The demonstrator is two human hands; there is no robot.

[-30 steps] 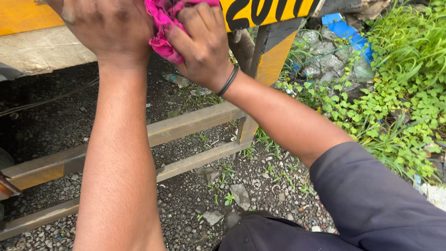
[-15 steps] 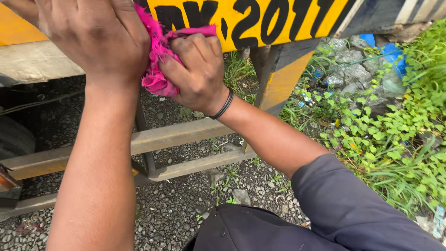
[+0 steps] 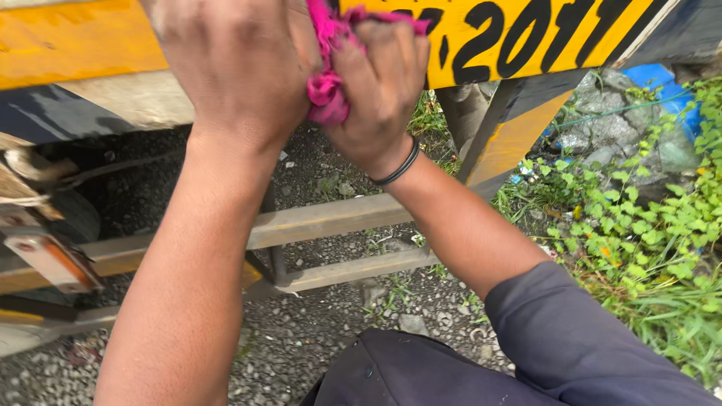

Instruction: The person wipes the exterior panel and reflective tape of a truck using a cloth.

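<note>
Your left hand and right hand both clench the pink rag, fingers curled tight, probably wringing it beside the yellow panel.

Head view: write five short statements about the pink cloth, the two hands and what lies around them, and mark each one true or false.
1. Both hands grip the crumpled pink cloth. True: the left hand and right hand close on it together.
2. The right wrist is bare. False: it wears a thin black wristband.
3. The panel behind the hands is yellow with black markings. True.
4. The ground below is smooth tile. False: it is grey gravel.
5. Green leafy plants grow on the right. True.
</note>
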